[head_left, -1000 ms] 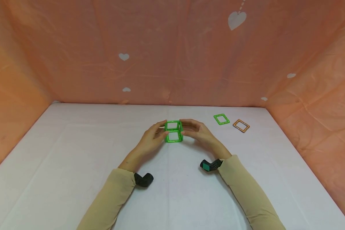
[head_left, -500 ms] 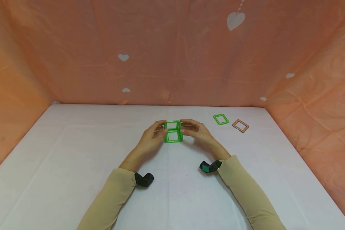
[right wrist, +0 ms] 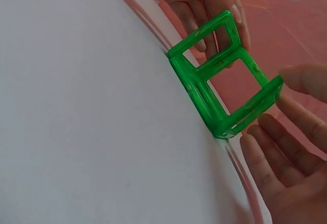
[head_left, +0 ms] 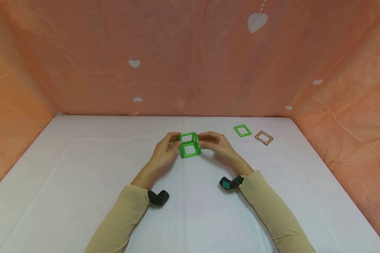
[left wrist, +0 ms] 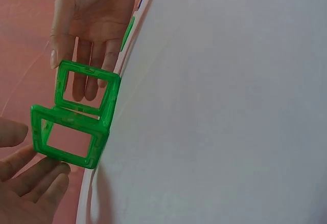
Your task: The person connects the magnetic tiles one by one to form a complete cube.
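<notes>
Between the two hands, near the middle of the white table, is a green open box of square magnetic tiles (head_left: 191,155). Its frames have open centres, and it sits slightly turned in the head view. My left hand (head_left: 164,151) holds its left side, thumb towards me and fingers behind. My right hand (head_left: 220,146) pinches the right side; the right wrist view shows thumb and index finger at the corner of that wall (right wrist: 255,104). The other fingers of both hands reach loosely past the tiles. Some left fingers are partly hidden in the right wrist view.
A loose green square tile (head_left: 242,136) lies flat at the back right of the white table (head_left: 82,175). Beside it lies an orange tile (head_left: 264,143) with a dark edge. An orange sheet with pale hearts (head_left: 190,70) closes off the back and sides.
The green box has turned slightly counter-clockwise between my hands, and its left side has shifted a little to the left with my left hand. My right hand has barely moved.
</notes>
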Demonstrator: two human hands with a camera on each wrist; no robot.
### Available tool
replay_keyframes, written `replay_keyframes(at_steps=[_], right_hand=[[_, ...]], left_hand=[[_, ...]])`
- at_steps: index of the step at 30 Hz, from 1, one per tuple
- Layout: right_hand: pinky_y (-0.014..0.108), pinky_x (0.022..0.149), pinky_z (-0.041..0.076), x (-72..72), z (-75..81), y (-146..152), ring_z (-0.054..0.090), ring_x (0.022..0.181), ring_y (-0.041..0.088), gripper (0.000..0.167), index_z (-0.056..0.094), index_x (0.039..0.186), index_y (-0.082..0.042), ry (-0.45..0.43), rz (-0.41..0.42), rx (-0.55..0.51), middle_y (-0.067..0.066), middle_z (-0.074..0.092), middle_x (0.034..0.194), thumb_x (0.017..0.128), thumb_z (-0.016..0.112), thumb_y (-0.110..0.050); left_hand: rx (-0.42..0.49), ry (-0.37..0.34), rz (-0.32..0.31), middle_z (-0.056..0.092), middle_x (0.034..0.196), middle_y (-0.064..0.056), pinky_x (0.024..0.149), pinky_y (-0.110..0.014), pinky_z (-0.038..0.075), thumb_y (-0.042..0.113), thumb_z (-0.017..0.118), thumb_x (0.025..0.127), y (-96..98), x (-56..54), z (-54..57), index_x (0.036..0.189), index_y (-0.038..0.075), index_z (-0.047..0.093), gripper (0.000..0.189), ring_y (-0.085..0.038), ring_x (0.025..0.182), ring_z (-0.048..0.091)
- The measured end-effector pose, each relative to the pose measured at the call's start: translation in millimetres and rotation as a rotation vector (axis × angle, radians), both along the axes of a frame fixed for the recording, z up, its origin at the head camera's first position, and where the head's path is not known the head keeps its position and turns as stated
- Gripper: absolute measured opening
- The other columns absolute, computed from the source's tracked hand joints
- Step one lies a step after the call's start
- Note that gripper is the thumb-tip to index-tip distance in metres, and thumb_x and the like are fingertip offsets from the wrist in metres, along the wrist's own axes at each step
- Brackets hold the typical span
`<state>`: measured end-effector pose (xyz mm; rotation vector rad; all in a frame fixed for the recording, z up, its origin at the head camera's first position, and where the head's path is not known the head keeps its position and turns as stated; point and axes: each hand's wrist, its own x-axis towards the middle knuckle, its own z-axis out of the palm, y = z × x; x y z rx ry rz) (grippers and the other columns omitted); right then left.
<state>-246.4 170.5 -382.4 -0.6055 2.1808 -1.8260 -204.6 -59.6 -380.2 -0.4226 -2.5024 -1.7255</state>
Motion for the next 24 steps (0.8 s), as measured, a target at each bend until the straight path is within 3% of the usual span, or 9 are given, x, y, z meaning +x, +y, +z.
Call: replay_keyframes(at_steps=[13,19,24], right_hand=[[0.031,0.072,0.055,-2.4,-1.1,-0.7,0.064,0.079,0.015,0.028,0.063,0.116,0.004,0.061,-0.041,0.052,0.025,0.064,0.109,0.092,0.063,-0.01],[0.029,0.068,0.053,-3.9,-2.3,-0.4,0.062,0.071,0.02,0.026,0.065,0.113,0.005,0.07,-0.05,0.038,0.013,0.067,0.088,0.093,0.062,-0.012],[0.026,0.064,0.051,-3.9,-2.7,-1.5,0.06,0.069,0.017,0.025,0.066,0.111,0.006,0.06,-0.065,0.018,0.009,0.067,0.083,0.093,0.062,-0.012]], left_hand=[[-0.021,0.003,0.032,0.058,0.125,-0.023,0.102,-0.044,0.046,0.006,0.054,0.096,-2.3,-0.1,0.5,0.128,-0.003,0.052,0.033,-0.036,0.118,0.056],[-0.01,0.004,0.049,0.061,0.119,-0.023,0.099,-0.045,0.048,0.005,0.055,0.095,-2.8,-0.2,-0.6,0.125,-0.003,0.055,0.03,-0.036,0.113,0.059],[-0.026,0.01,0.052,0.062,0.116,-0.022,0.097,-0.044,0.049,0.005,0.054,0.096,-3.8,-0.3,-1.9,0.123,-0.003,0.057,0.028,-0.035,0.111,0.06]])
